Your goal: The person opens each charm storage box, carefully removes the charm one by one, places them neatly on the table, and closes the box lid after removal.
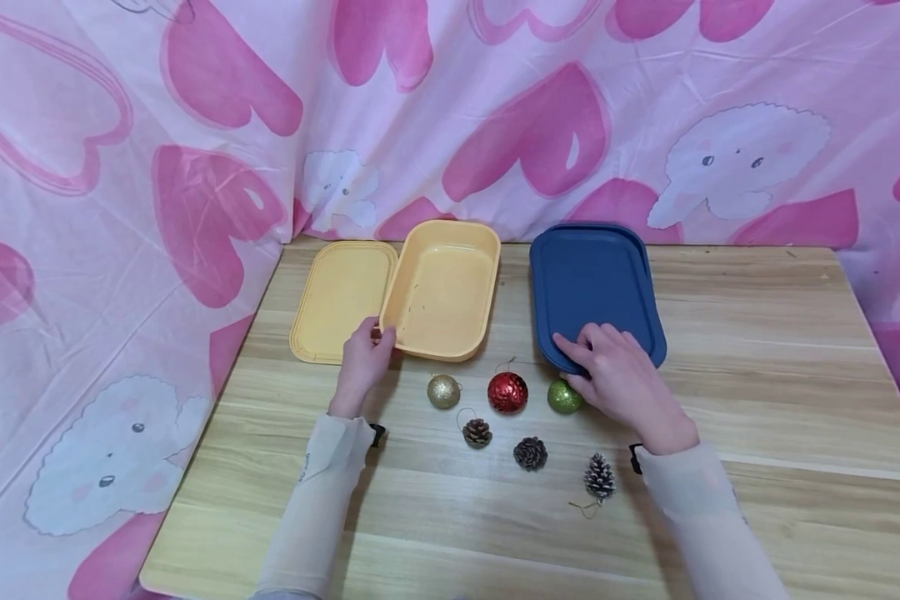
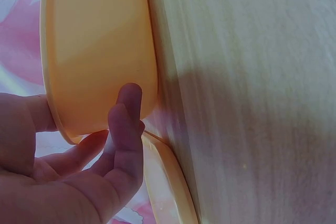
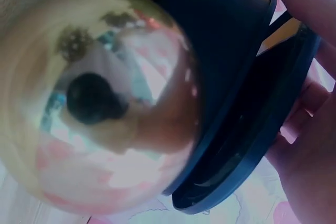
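My left hand (image 1: 366, 358) grips the near left corner of a yellow plastic box (image 1: 450, 292), thumb at the rim and other fingers against the outer wall. The box holds a few tiny dark specks. My right hand (image 1: 618, 379) holds the near edge of a dark blue lid (image 1: 592, 283), its fingers spread over the top. In the right wrist view, a gap shows between the lid and the blue box (image 3: 220, 35) below, with the lid tilted. A shiny gold ball (image 3: 100, 103) looms in front of that box, hidden by my hand in the head view.
A yellow lid (image 1: 348, 300) lies left of the yellow box. Nearer me are a glittery gold ball (image 1: 443, 391), a red ball (image 1: 507, 392) and a green ball (image 1: 564, 397). Pine cones (image 1: 477, 432) (image 1: 530, 453) (image 1: 599, 477) lie in front. A pink curtain (image 1: 525, 125) hangs behind.
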### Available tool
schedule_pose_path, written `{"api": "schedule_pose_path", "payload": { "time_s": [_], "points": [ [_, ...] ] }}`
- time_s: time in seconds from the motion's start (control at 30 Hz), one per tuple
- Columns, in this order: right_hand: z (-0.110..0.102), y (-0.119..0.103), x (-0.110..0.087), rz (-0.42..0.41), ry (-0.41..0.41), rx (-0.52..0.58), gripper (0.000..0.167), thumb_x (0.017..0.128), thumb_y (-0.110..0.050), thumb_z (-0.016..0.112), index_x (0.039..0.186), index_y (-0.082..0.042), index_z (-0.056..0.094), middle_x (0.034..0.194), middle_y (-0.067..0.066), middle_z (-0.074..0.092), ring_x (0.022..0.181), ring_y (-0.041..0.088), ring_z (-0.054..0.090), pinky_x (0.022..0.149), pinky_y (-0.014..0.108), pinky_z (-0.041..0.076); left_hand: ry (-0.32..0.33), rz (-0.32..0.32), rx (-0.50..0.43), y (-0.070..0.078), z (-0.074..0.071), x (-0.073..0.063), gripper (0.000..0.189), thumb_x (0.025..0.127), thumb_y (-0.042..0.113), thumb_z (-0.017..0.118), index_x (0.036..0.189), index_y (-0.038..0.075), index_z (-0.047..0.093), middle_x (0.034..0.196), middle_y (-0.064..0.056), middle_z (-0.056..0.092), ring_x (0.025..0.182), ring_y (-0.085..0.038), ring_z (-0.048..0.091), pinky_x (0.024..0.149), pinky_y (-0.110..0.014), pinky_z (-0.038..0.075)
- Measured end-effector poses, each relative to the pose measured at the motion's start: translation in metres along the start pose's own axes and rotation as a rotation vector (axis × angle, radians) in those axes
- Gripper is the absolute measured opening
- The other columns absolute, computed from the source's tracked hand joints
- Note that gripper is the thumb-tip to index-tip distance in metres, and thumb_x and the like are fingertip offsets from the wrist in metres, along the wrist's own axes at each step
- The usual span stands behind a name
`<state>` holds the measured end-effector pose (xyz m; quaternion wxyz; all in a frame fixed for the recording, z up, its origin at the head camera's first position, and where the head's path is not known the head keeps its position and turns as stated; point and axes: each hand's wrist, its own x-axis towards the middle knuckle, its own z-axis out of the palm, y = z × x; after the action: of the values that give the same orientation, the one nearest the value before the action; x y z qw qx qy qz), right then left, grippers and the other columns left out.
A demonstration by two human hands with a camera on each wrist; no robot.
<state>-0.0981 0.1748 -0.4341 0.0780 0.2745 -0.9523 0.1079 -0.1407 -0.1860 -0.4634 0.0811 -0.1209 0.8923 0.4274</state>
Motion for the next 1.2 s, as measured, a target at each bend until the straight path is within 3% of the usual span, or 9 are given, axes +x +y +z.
{"api": "schedule_pose_path", "payload": {
  "time_s": [0.4, 0.93, 1.07, 1.2],
  "points": [
    [0.009, 0.002, 0.001, -0.037, 0.075, -0.109, 0.05, 0.074, -0.016, 0.082, 0.123, -0.016, 0.068, 0.084, 0.007, 0.05, 0.075, 0.024, 0.042, 0.058, 0.03, 0.03, 0.005, 0.0, 0.008, -0.002, 0.0, 0.002, 0.045, 0.1, 0.034, 0.045, 0.134, 0.005, 0.05, 0.117, -0.02, 0.063, 0.095, -0.03, 0.065, 0.079, -0.039, 0.056],
    [0.014, 0.005, 0.003, 0.032, 0.043, -0.059, 0.05, 0.083, -0.025, 0.075, 0.13, -0.012, 0.062, 0.088, 0.007, 0.048, 0.079, 0.025, 0.04, 0.061, 0.031, 0.029, -0.003, -0.015, -0.004, 0.0, 0.0, 0.002, 0.044, 0.1, 0.034, 0.044, 0.134, 0.006, 0.05, 0.116, -0.019, 0.063, 0.093, -0.029, 0.066, 0.075, -0.034, 0.055],
    [0.014, 0.005, 0.003, 0.078, 0.008, -0.013, 0.048, 0.088, -0.03, 0.07, 0.132, -0.014, 0.06, 0.105, 0.013, 0.052, 0.095, 0.032, 0.044, 0.072, 0.04, 0.038, -0.001, -0.009, 0.001, 0.0, 0.0, 0.002, 0.044, 0.1, 0.033, 0.044, 0.135, 0.006, 0.05, 0.116, -0.019, 0.063, 0.094, -0.029, 0.066, 0.074, -0.034, 0.055],
    [0.014, 0.004, 0.002, 0.119, -0.038, 0.02, 0.046, 0.094, -0.035, 0.061, 0.135, -0.015, 0.058, 0.137, 0.019, 0.046, 0.125, 0.043, 0.039, 0.093, 0.062, 0.039, -0.004, -0.012, 0.004, -0.001, 0.0, 0.002, 0.045, 0.101, 0.033, 0.044, 0.135, 0.006, 0.05, 0.116, -0.019, 0.063, 0.094, -0.029, 0.066, 0.075, -0.034, 0.055]
  ]
}}
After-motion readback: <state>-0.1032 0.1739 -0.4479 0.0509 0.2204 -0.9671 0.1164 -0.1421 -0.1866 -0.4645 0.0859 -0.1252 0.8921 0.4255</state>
